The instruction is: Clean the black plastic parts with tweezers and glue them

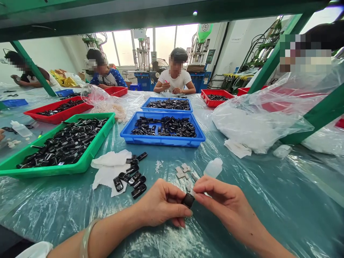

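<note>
My left hand (166,204) grips a small glossy black plastic part (188,200) between thumb and fingers. At the part's upper edge my right hand (215,197) is closed in a pinch on a small white piece (191,192), partly hidden by the fingertips. Just beyond the fingers lie several square whitish pads (182,171) and a thin pointed metal tool (195,176). A translucent white bottle (213,167) rests on its side behind my right hand. To the left, several black parts (133,177) lie loose, some on a white cloth (110,166).
Black parts fill a green tray (100,143) at left and two blue trays, the nearer blue tray (161,141) ahead. Small white scraps (159,166) lie near the middle. A large clear plastic bag (258,125) stands at right. Green frame posts (271,53) rise beside it. Several people sit around the table.
</note>
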### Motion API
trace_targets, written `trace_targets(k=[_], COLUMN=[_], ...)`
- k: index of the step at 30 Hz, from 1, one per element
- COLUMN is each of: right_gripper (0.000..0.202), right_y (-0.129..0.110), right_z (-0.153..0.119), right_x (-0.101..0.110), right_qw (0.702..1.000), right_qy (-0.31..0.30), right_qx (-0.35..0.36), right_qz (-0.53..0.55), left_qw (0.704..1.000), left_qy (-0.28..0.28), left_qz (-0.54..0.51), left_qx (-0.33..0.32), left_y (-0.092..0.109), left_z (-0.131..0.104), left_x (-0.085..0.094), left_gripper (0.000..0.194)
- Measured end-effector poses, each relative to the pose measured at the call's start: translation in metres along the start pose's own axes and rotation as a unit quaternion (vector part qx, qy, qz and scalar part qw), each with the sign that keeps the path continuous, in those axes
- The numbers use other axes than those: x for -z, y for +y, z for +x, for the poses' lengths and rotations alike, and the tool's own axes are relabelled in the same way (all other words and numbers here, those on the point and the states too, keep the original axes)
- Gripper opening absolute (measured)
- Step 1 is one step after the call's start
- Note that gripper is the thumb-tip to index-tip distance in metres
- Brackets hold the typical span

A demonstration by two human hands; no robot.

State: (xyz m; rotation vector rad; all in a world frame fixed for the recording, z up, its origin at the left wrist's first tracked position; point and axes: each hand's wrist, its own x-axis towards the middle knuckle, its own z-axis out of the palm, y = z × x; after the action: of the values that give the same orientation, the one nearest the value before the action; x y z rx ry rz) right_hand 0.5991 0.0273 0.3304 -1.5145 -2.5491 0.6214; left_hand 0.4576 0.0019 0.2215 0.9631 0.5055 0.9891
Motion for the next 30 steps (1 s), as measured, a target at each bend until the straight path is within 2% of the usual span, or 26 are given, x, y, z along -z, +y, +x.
trace_targets(k=[6, 12, 17, 20, 24, 26, 30], right_gripper=[0.059, 0.074, 0.076, 0.069, 0.048, 0.041, 0.046], right_y=[0.003, 0.013, 0.017, 0.014, 0.007, 0.004, 0.003], right_z=[0.000, -0.002, -0.002, -0.002, -0.002, -0.002, -0.003], right_x=[-0.003, -0.007, -0.006, -0.007, -0.007, -0.007, -0.007], right_qw=[1.000, 0.988, 0.977, 0.980, 0.991, 0.994, 0.996], right_qy=[-0.004, 0.087, 0.094, 0.075, 0.012, 0.004, -0.021], right_qx=[0.014, 0.115, 0.159, 0.154, 0.105, 0.090, 0.061], right_qz=[-0.007, -0.053, -0.107, -0.105, -0.077, -0.066, -0.070], left_qw=[1.000, 1.000, 1.000, 1.000, 1.000, 1.000, 1.000], left_qy=[-0.003, -0.007, -0.001, 0.001, 0.002, 0.003, 0.008], left_qz=[0.012, 0.023, 0.011, 0.005, 0.006, 0.010, 0.020], left_qx=[0.012, 0.013, 0.010, 0.007, 0.010, 0.014, 0.018], left_y=[0.000, -0.001, -0.001, -0.001, -0.001, 0.000, 0.001], left_z=[0.000, 0.000, 0.001, 0.001, 0.001, 0.001, 0.000], left_x=[0.000, 0.000, 0.001, 0.002, 0.002, 0.002, 0.002], left_gripper=[0.049, 0.044, 0.041, 0.042, 0.044, 0.048, 0.055])
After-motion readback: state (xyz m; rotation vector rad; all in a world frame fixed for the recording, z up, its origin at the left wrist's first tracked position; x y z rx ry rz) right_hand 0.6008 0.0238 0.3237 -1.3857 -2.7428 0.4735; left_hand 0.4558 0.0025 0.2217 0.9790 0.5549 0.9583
